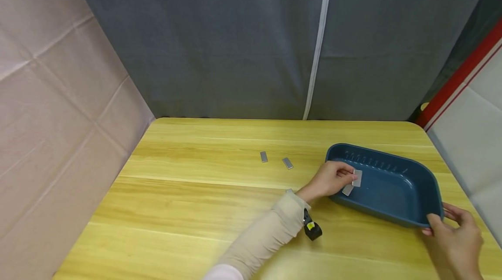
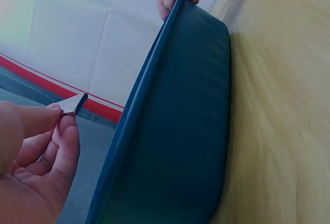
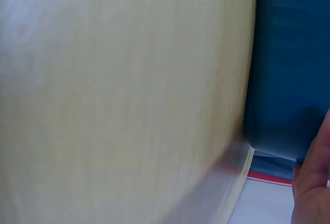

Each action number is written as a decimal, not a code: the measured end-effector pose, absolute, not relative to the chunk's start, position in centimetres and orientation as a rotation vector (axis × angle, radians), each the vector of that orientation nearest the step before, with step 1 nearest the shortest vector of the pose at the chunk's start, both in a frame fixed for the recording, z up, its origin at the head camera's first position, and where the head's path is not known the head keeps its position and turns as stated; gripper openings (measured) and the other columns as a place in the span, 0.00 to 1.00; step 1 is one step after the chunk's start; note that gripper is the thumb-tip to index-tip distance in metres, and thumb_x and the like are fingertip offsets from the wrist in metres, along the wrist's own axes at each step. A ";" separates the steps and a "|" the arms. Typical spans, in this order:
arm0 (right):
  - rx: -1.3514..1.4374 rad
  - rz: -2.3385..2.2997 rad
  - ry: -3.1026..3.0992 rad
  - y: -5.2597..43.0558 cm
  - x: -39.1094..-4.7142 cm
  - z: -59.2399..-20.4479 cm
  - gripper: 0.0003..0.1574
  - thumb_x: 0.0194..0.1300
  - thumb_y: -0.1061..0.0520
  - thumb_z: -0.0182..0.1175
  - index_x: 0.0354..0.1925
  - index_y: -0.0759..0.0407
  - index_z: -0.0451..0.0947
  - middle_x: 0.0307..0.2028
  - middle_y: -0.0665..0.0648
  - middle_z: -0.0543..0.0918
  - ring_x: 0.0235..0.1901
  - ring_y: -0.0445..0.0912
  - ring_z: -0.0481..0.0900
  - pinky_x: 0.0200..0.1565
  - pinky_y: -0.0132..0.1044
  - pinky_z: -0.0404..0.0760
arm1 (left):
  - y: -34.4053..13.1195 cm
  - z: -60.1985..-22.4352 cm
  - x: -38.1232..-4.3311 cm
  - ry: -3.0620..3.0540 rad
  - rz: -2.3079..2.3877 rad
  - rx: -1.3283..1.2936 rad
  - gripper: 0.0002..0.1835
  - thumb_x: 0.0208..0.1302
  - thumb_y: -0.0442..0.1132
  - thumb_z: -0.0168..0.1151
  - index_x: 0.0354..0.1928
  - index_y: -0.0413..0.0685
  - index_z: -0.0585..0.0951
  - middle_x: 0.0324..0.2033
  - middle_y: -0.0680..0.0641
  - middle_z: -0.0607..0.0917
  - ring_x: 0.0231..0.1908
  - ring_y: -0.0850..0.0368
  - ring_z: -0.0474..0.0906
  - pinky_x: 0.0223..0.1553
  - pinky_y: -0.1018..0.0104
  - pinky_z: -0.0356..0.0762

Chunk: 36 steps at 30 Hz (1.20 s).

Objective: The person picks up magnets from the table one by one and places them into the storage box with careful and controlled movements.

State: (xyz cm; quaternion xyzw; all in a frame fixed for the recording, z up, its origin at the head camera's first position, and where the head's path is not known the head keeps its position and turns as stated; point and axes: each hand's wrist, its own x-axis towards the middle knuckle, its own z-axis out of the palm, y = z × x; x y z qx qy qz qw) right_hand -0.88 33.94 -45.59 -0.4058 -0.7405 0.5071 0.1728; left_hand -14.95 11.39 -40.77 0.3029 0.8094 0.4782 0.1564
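In the head view my left hand (image 1: pixel 333 179) is over the left end of a dark blue plastic basin (image 1: pixel 408 162). Between thumb and fingertips it pinches a small flat silvery-grey rectangular piece (image 1: pixel 357 178), also visible edge-on as a thin piece (image 2: pixel 75 103) in the left wrist view. Just below it, a similar piece (image 1: pixel 347 190) shows against the inside of the basin. My right hand (image 1: pixel 456 236) grips the rim at the near right corner, thumb on top and fingers outside. The right wrist view catches only part of that hand (image 3: pixel 313 177) beside the basin's wall.
Two more small grey rectangles (image 1: pixel 264 156) lie on the wooden table (image 1: pixel 188 219), left of the basin. Another small grey edge (image 1: pixel 289 191) peeks out behind the left sleeve. A grey curtain (image 1: pixel 235 53) hangs behind the table, with pale sheets at both sides.
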 end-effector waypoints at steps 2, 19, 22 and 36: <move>-1.151 1.442 -2.101 33.9 -0.9 -45.6 0.21 0.54 0.64 0.53 0.36 0.38 0.61 0.27 0.36 0.66 0.09 0.30 0.72 0.09 0.32 0.71 | 11.7 -40.8 -14.8 2.317 1.356 0.859 0.11 0.59 0.39 0.58 0.42 0.42 0.80 0.29 0.55 0.81 0.26 0.74 0.71 0.28 0.85 0.69; -1.105 1.466 -2.085 34.3 -0.9 -46.1 0.22 0.55 0.66 0.53 0.37 0.37 0.61 0.30 0.37 0.66 0.10 0.30 0.72 0.10 0.31 0.72 | 13.8 -41.6 -14.5 2.340 1.215 0.887 0.10 0.59 0.41 0.58 0.41 0.46 0.81 0.28 0.58 0.81 0.23 0.77 0.70 0.25 0.85 0.68; -1.120 1.462 -2.082 34.2 -1.0 -46.0 0.22 0.55 0.66 0.52 0.37 0.38 0.61 0.30 0.38 0.66 0.10 0.30 0.72 0.10 0.31 0.72 | 14.1 -41.7 -14.4 2.351 1.172 0.910 0.09 0.59 0.41 0.58 0.40 0.46 0.81 0.26 0.59 0.81 0.21 0.77 0.70 0.24 0.85 0.67; -1.140 1.450 -2.092 33.4 -0.8 -44.9 0.22 0.56 0.65 0.52 0.37 0.37 0.61 0.30 0.37 0.65 0.10 0.28 0.71 0.13 0.26 0.72 | 15.6 -41.5 -14.0 2.439 0.975 1.018 0.09 0.59 0.43 0.58 0.39 0.50 0.82 0.26 0.61 0.81 0.21 0.80 0.68 0.26 0.88 0.64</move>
